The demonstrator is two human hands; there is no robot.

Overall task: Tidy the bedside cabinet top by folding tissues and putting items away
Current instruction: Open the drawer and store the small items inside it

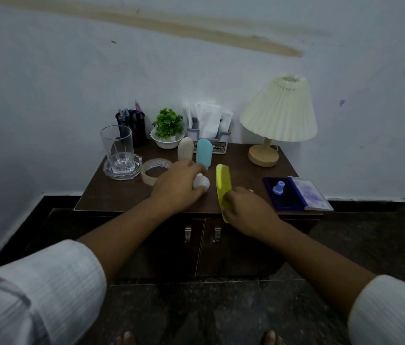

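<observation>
On the dark wooden cabinet top (112, 195) my left hand (175, 186) closes on two tubes at once, a beige one (185, 148) and a light blue one (204, 151), with a white cap (201, 182) showing under the fingers. My right hand (247, 210) grips a flat yellow tube (223, 181) near the front edge, its lower end poking past my palm. At the back, a grey holder (217, 135) stands stuffed with white tissues (209, 118).
A glass (117, 145) stands in a crystal ashtray at back left, beside a tape roll (153, 170), a black pen cup (133, 128) and a small potted plant (168, 128). A lamp (277, 115) stands back right, an open ink pad with stamp (296, 192) front right. Cabinet door handles (202, 234) below.
</observation>
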